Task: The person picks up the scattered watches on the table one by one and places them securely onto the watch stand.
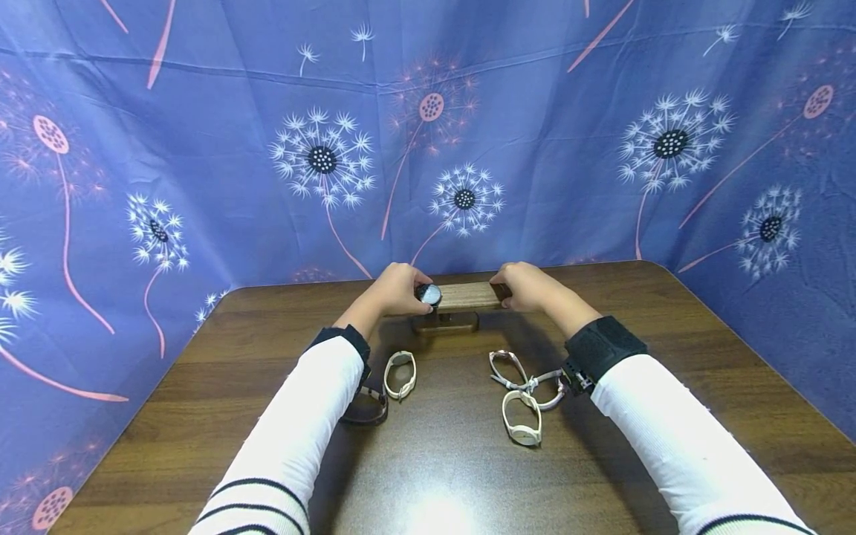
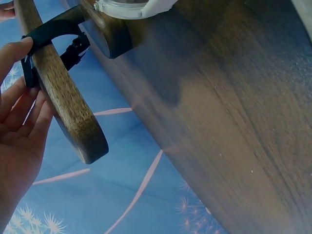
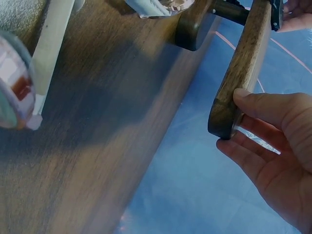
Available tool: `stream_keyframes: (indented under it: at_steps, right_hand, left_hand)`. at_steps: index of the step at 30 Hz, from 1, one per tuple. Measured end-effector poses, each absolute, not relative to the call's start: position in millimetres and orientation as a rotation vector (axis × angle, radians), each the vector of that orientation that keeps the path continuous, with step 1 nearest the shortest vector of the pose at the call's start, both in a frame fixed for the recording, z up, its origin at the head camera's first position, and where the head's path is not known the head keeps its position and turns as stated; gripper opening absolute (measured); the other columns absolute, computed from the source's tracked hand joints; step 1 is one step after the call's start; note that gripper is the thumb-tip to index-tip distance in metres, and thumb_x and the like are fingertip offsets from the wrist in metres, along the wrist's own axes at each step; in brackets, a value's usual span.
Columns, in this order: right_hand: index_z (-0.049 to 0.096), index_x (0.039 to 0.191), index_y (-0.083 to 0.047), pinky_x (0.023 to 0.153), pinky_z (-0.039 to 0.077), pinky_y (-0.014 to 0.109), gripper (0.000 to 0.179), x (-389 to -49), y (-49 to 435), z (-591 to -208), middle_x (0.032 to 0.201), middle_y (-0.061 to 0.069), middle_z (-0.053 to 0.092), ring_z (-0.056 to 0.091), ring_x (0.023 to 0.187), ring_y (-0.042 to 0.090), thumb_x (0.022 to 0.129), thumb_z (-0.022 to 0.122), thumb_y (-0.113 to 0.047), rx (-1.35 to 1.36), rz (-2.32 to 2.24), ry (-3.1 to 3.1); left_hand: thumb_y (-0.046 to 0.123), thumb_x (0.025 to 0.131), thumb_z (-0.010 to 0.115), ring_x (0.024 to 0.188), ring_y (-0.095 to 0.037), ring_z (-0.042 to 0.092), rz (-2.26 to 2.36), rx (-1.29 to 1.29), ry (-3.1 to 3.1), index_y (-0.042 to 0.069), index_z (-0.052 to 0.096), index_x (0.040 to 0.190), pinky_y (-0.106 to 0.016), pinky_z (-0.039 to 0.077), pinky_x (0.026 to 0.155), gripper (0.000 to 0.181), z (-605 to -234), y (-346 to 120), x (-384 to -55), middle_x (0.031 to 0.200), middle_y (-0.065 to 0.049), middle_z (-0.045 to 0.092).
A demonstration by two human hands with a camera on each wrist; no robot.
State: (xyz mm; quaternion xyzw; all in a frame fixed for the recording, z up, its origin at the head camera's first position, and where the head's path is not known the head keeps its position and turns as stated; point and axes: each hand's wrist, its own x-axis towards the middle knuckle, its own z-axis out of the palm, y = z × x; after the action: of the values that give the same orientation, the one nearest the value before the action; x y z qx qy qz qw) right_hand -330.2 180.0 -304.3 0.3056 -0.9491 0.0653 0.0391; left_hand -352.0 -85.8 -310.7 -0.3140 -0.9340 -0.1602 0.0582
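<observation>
1. The dark wood tabletop carries everything, set against the blue dandelion cloth; the step in hand appears to be placing one watch on a display stand, with both hands at work near the middle of the far edge
2. That wooden stand sits just inside the far edge, its long bar raised on a post above a smaller base
3. The hands are apart, one at each end of the bar: the right hand pinches the right end between thumb and fingers, seemingly to steady it, while the left hand has its thumb on the black watch strap and its fingers underneath
4. The black watch is at the bar's left end, its strap passing around the wood; five others lie nearer the viewer, a white watch and a dark-strapped watch towards the left edge, a cream watch and two slim pale watches towards the right edge
5. The smallest part matters most: whether the buckle is fastened I cannot tell, so the next move seems to call for checking it, then settling the dial squarely while the right hand keeps the bar from tipping
</observation>
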Motion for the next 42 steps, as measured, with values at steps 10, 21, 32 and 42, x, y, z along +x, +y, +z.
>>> stream_keyframes:
  at_steps: [10, 21, 32, 42]
  right_hand:
    - [0.062, 0.121, 0.010, 0.095, 0.048, 0.050, 0.042, -331.1, 179.9, -305.6, 0.115, 0.024, 0.062, 0.058, 0.108, 0.042, 0.081, 0.073, 0.003, 0.913, 0.208, -2.921]
    - [0.063, 0.120, 0.010, 0.095, 0.047, 0.050, 0.043, -333.1, 179.2, -305.9, 0.112, 0.024, 0.063, 0.059, 0.106, 0.042, 0.079, 0.074, 0.001, 0.926, 0.157, -2.900]
    - [0.062, 0.120, 0.011, 0.098, 0.046, 0.050, 0.044, -332.0, 178.4, -307.0, 0.114, 0.025, 0.063, 0.058, 0.109, 0.042, 0.079, 0.073, 0.002, 0.922, 0.154, -2.899]
    - [0.063, 0.117, 0.010, 0.092, 0.049, 0.047, 0.041, -326.0, 175.5, -304.6, 0.111, 0.021, 0.061, 0.060, 0.105, 0.037, 0.080, 0.075, -0.002, 0.936, 0.085, -2.886]
  left_hand:
    - [0.025, 0.073, 0.084, 0.094, -0.020, 0.067, -0.504, -0.929, -2.838, 0.003, 0.071, 0.114, -0.031, 0.054, 0.081, 0.049, -314.2, -81.8, -353.9, 0.101, -0.009, 0.073]
    - [0.025, 0.073, 0.084, 0.094, -0.018, 0.067, -0.475, -0.928, -2.844, 0.004, 0.071, 0.115, -0.030, 0.053, 0.082, 0.049, -314.7, -79.8, -353.9, 0.103, -0.008, 0.073]
    - [0.026, 0.073, 0.084, 0.096, -0.019, 0.067, -0.481, -0.906, -2.854, 0.003, 0.070, 0.118, -0.031, 0.053, 0.084, 0.053, -314.8, -79.6, -351.4, 0.102, -0.009, 0.073]
    - [0.026, 0.071, 0.085, 0.090, -0.018, 0.066, -0.482, -0.889, -2.860, 0.000, 0.065, 0.124, -0.031, 0.052, 0.083, 0.062, -314.1, -81.3, -349.4, 0.100, -0.009, 0.072]
